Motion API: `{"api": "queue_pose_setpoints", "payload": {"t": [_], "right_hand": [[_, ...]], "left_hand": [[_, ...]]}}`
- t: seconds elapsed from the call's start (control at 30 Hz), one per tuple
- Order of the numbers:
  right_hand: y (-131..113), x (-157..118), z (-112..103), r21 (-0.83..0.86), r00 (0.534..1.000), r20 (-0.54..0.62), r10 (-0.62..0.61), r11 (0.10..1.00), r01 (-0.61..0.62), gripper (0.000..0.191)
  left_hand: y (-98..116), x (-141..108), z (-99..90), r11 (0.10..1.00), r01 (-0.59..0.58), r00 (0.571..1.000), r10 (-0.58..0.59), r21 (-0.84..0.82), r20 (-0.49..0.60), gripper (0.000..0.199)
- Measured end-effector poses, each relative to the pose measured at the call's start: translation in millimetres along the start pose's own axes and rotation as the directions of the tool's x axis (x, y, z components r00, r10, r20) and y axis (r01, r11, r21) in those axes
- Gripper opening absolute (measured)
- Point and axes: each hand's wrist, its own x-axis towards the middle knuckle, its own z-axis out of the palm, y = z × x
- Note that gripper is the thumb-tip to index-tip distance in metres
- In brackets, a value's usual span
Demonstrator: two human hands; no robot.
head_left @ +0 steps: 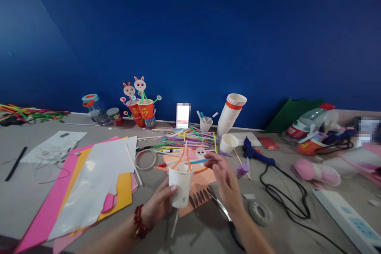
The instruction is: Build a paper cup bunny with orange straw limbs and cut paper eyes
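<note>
A white paper cup [180,186] stands upright in my left hand [162,202], whose fingers wrap its left side. Orange pipe cleaners [179,158] and a pale stick rise from the cup's mouth, with one orange length bending out to the left. My right hand [224,178] is to the right of the cup, fingers loosely bent and apart. A thin blue stick [198,162] ends by its fingertips; whether they touch it I cannot tell. Beyond lies a white rabbit face cutout [200,151]. Under the cup is orange paper [202,180] bearing dark leaf-like shapes.
Scissors [222,208] lie under my right forearm. A blue glue gun [257,152] and its cord are at right, near a power strip [348,218] and tape roll [260,212]. Coloured sheets [89,182] spread left. Stacked cups [230,113] and finished rabbit cups [145,109] stand behind.
</note>
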Motion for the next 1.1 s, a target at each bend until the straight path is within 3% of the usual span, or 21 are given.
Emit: {"api": "queue_pose_setpoints", "payload": {"t": [0.2, 0.37, 0.53, 0.6, 0.67, 0.8, 0.93, 1.1], "right_hand": [[9, 0, 9, 0.073, 0.998, 0.001, 0.065, 0.995, -0.065, 0.037], [8, 2, 9, 0.149, 0.997, 0.011, 0.07, 0.986, -0.071, 0.034], [6, 12, -10, 0.067, 0.971, -0.24, -0.005, 0.997, 0.022, 0.028], [8, 15, -14, 0.003, 0.962, -0.271, -0.03, 0.999, 0.032, 0.028], [14, 15, -14, -0.082, 0.973, -0.228, -0.038, 0.996, 0.02, 0.027], [30, 14, -10, -0.354, 0.998, -0.034, -0.059, 0.934, 0.043, 0.025], [50, 17, -9, -0.483, 0.996, 0.07, -0.063, 0.871, 0.089, 0.026], [73, 37, -2, -0.663, 0.994, 0.097, -0.045, 0.742, 0.098, 0.036]], "left_hand": [[0, 1, 3.1, 1.0, -0.006, 1.0, 0.006, 0.021, 0.0, 0.083], [17, -3, 0.9, 0.995, 0.009, 0.999, -0.006, 0.099, -0.031, 0.076], [40, -16, -11.0, 0.973, 0.023, 0.981, 0.023, 0.231, -0.195, 0.059], [44, -26, -15.5, 0.97, 0.048, 0.965, 0.017, 0.239, -0.263, 0.052], [44, -36, -19.1, 0.97, 0.1, 0.949, -0.026, 0.221, -0.313, 0.045], [42, -49, -24.9, 0.968, 0.143, 0.934, -0.063, 0.206, -0.352, 0.042], [36, -48, -25.8, 0.968, 0.116, 0.96, -0.052, 0.221, -0.277, 0.051], [24, -42, -17.0, 0.971, 0.109, 0.988, -0.082, 0.213, -0.134, 0.052]]}}
